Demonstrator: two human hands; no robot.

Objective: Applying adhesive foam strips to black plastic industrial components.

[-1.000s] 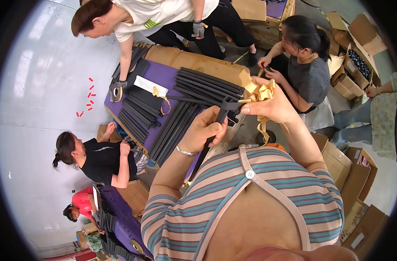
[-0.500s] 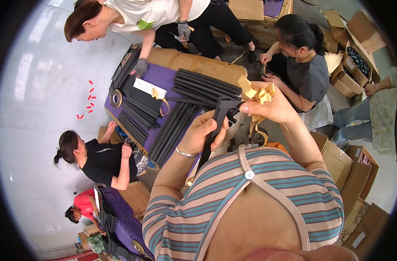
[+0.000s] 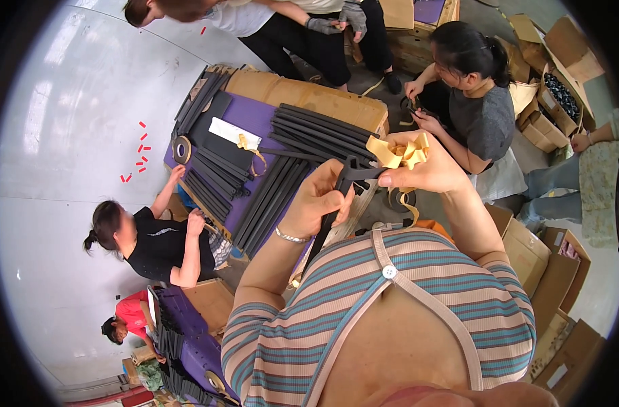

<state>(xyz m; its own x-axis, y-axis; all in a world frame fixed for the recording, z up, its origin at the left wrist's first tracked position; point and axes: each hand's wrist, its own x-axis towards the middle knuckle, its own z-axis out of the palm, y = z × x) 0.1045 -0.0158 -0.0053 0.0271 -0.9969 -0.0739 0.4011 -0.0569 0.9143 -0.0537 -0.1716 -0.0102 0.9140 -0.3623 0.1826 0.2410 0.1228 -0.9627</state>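
Foam strip (image 3: 336,197) sits gripped in my left hand (image 3: 316,203) while my right hand (image 3: 425,169) pinches yellow backing tape (image 3: 398,152), needing a steady peel.

Bright, even daylight; soft shadows, floor glare at left, fisheye bending, dark rim

Matt black foam strip (image 3: 328,220); glossy yellow backing paper (image 3: 398,152).

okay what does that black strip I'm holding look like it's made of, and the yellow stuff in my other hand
The black strip in your left hand looks like foam rubber: matte, no shine, thick, slightly flexed. That is a guess from its look. The yellow ribbon in your right hand looks like thin paper or film backing: it curls and crumples in loose loops with a faint sheen.
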